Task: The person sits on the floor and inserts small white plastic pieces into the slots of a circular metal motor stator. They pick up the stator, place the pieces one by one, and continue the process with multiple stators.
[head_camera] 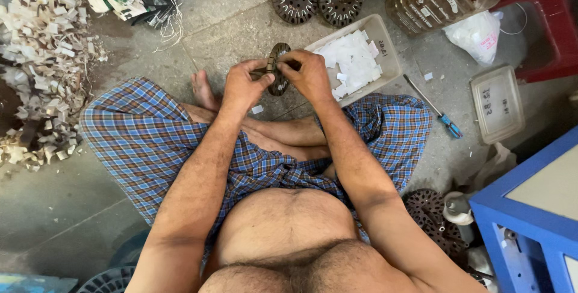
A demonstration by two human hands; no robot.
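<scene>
Dark slotted metal disc (279, 69) stands on edge between both hands, left fingers (260, 79) and right fingers (289, 67) pinched shut on its rim.

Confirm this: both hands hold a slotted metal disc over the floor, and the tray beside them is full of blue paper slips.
Not quite. The head view shows both hands, left and right, holding the slotted metal disc, but the tray holds white paper slips, not blue.
</scene>
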